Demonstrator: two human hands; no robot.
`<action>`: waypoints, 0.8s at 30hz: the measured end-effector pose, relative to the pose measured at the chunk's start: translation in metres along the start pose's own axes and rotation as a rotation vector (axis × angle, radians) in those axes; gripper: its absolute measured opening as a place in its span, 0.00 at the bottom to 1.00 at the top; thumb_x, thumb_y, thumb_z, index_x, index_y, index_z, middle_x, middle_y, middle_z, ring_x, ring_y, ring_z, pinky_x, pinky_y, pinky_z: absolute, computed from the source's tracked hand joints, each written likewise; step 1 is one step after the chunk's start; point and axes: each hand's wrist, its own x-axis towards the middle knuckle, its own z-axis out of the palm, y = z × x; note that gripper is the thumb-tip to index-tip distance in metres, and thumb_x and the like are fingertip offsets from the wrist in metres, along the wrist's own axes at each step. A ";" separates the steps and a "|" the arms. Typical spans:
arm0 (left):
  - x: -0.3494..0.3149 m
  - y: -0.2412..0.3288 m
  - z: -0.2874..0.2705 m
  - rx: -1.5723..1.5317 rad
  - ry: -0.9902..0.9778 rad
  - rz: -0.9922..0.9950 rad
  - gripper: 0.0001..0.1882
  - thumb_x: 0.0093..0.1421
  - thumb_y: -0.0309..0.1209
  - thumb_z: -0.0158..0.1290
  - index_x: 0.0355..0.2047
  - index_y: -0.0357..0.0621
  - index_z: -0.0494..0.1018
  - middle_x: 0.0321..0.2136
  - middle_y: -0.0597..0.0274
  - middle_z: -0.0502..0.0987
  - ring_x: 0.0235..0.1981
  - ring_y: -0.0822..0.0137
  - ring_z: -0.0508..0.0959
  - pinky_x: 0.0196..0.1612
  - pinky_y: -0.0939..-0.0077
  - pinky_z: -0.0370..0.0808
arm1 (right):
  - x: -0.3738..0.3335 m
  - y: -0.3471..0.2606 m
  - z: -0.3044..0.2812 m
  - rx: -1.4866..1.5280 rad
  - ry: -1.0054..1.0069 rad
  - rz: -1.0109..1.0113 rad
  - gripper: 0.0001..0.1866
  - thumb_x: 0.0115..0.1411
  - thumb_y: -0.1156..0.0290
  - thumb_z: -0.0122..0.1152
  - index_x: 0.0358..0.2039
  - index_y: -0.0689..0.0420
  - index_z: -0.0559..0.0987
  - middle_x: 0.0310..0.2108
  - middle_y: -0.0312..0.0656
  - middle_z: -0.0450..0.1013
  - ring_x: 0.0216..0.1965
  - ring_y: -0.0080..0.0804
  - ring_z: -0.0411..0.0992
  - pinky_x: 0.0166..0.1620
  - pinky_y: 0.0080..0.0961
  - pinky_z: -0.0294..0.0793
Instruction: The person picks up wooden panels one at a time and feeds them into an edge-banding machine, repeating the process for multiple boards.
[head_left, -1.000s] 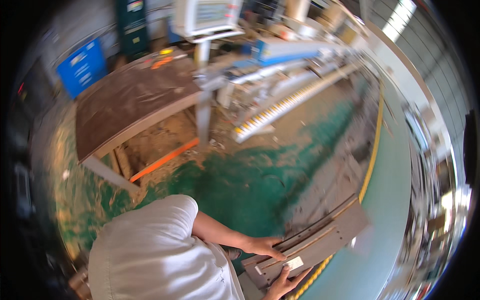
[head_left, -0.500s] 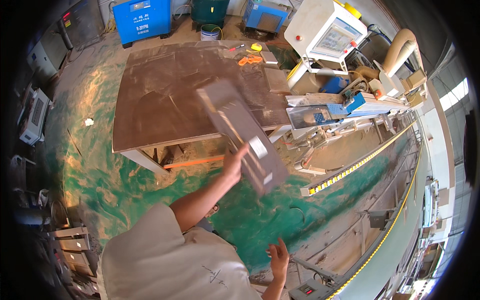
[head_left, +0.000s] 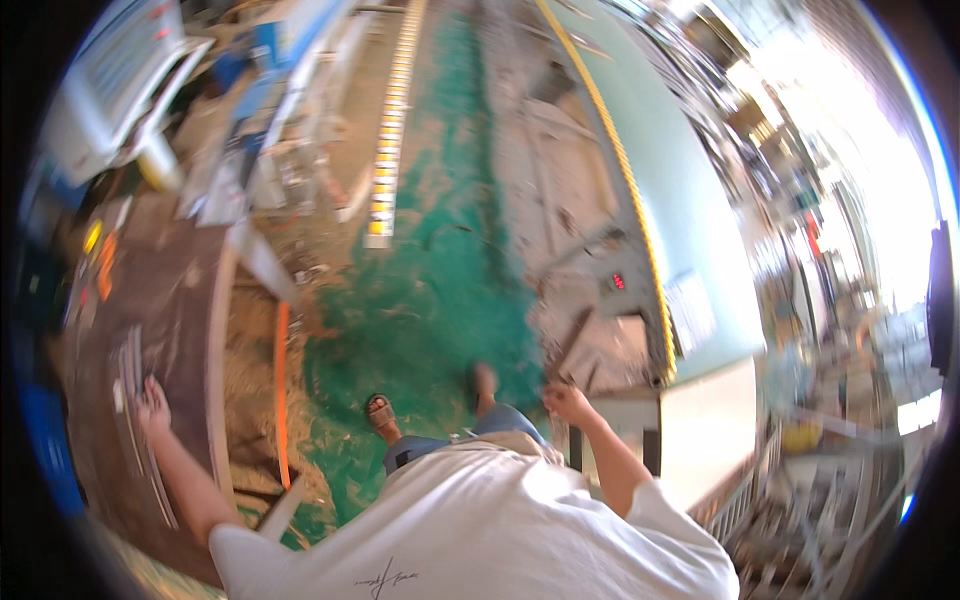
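Left hand [head_left: 153, 404] on grey panel [head_left: 140, 420] (brown table [head_left: 100, 330]), right hand [head_left: 567, 400] free.

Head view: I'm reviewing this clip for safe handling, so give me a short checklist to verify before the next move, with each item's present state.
1. Left hand on the panel strips on the brown table: ok.
2. Left hand grip closed on a strip: cannot tell, blurred.
3. Right hand free of load: ok, it seems empty.
4. Right hand away from the scrap pieces: not ok, very close.
5. Feet on green floor: ok.
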 end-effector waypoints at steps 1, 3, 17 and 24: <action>-0.011 -0.028 0.002 0.175 -0.201 -0.143 0.37 0.68 0.40 0.49 0.69 0.39 0.44 0.63 0.50 0.64 0.61 0.51 0.69 0.59 0.65 0.75 | -0.013 0.019 -0.009 0.154 0.082 0.134 0.19 0.61 0.65 0.62 0.49 0.61 0.77 0.31 0.41 0.79 0.28 0.28 0.77 0.32 0.26 0.77; -0.046 -0.095 0.028 0.495 -0.161 -0.138 0.32 0.68 0.41 0.49 0.65 0.37 0.54 0.59 0.52 0.69 0.58 0.57 0.72 0.59 0.68 0.74 | -0.035 0.036 -0.023 0.487 0.262 0.312 0.15 0.63 0.64 0.61 0.46 0.58 0.79 0.31 0.40 0.79 0.29 0.27 0.77 0.29 0.26 0.77; -0.489 -0.635 -0.067 1.973 -1.211 -0.715 0.42 0.52 0.33 0.67 0.64 0.36 0.60 0.61 0.43 0.67 0.57 0.53 0.73 0.56 0.62 0.72 | -0.063 0.355 -0.285 2.287 1.351 0.108 0.27 0.57 0.50 0.54 0.54 0.49 0.76 0.49 0.41 0.76 0.47 0.38 0.75 0.44 0.37 0.75; -0.508 -0.708 0.021 2.206 -1.443 -0.231 0.24 0.53 0.44 0.64 0.44 0.42 0.78 0.38 0.55 0.82 0.38 0.62 0.82 0.43 0.68 0.77 | -0.075 0.394 -0.329 2.196 1.607 -0.423 0.22 0.58 0.70 0.62 0.51 0.69 0.73 0.49 0.55 0.73 0.47 0.50 0.74 0.47 0.45 0.80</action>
